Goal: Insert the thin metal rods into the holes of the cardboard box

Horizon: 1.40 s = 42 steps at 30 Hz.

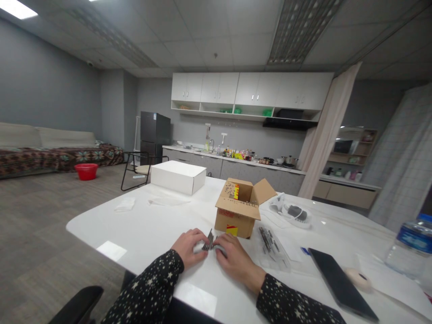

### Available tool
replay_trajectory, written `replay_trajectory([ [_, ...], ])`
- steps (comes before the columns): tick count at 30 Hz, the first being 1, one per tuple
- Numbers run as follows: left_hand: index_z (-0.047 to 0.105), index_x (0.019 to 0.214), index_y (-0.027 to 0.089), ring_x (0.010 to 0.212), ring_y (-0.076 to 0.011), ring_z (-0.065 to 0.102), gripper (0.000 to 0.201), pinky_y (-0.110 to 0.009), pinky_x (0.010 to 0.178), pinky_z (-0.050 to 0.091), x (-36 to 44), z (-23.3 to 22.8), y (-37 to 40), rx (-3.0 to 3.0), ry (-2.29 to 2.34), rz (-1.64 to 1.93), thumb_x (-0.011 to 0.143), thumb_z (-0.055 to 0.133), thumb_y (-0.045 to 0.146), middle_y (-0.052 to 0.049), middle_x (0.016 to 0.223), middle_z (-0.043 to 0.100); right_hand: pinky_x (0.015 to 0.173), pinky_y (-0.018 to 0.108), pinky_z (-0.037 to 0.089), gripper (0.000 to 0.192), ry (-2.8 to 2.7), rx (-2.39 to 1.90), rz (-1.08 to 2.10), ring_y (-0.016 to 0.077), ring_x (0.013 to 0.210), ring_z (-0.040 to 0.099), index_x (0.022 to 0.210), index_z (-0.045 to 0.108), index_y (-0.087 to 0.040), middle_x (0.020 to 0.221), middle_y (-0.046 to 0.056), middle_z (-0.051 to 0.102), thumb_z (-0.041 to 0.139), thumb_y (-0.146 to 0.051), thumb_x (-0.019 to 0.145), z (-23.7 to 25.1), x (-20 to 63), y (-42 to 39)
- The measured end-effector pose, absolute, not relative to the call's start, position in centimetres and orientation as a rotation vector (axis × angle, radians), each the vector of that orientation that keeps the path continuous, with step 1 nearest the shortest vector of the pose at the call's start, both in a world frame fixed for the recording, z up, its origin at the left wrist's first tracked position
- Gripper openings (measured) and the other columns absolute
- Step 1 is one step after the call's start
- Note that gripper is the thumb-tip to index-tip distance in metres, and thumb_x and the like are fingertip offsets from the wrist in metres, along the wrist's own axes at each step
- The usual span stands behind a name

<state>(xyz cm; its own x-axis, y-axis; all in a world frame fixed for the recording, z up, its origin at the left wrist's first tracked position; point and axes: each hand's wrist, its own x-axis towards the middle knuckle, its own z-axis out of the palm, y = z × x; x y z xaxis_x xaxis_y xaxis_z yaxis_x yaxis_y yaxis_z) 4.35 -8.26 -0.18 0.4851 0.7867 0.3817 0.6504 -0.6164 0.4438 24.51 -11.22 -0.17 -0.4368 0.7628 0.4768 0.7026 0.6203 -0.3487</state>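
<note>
A small bunch of slim dark metal pieces (209, 241) is on the white table between my two hands; their exact kind is too small to make out. My left hand (191, 246) has its thumb and fingers closed around the bunch from the left. From the right, my right hand (232, 257) grips the same pieces with bent fingers, which partly hide them. Just beyond my hands stands an open cardboard box (232, 220) with its flaps up. A clear plastic bag (272, 249) with more slim dark pieces lies to the right of my right hand.
A closed white box (177, 176) stands at the back left of the table (148, 245), near crumpled clear plastic (124, 204). To the right are a white cable coil with a dark block (297, 213), a black phone (340, 281), a beige rounded object (357, 278) and a water bottle (410, 247).
</note>
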Motion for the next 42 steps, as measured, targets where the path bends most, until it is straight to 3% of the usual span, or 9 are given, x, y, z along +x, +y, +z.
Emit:
replay_trajectory([
  [33,0.065,0.093,0.023,0.095,-0.0193,0.055,0.026,-0.031,0.088,0.043,4.7,-0.5,-7.0,2.485,1.072,0.878,0.067,0.062,0.022,-0.004,0.099,0.058,0.087,0.033,0.04,0.025,-2.257,-1.045,0.133,0.0192,0.094,0.055,0.097,0.066,-0.02,0.094,0.005,0.066,0.051,-0.009,0.081,0.1,24.4,-11.4],
  [42,0.065,0.095,0.022,0.085,-0.016,0.056,0.025,-0.025,0.071,0.046,4.6,-0.5,-6.7,2.477,1.027,0.892,0.072,0.061,0.031,-0.004,0.096,0.059,0.087,0.033,0.039,0.027,-2.268,-1.028,0.152,0.0188,0.094,0.055,0.098,0.066,-0.022,0.095,0.004,0.066,0.052,-0.008,0.081,0.3,24.5,-11.5],
])
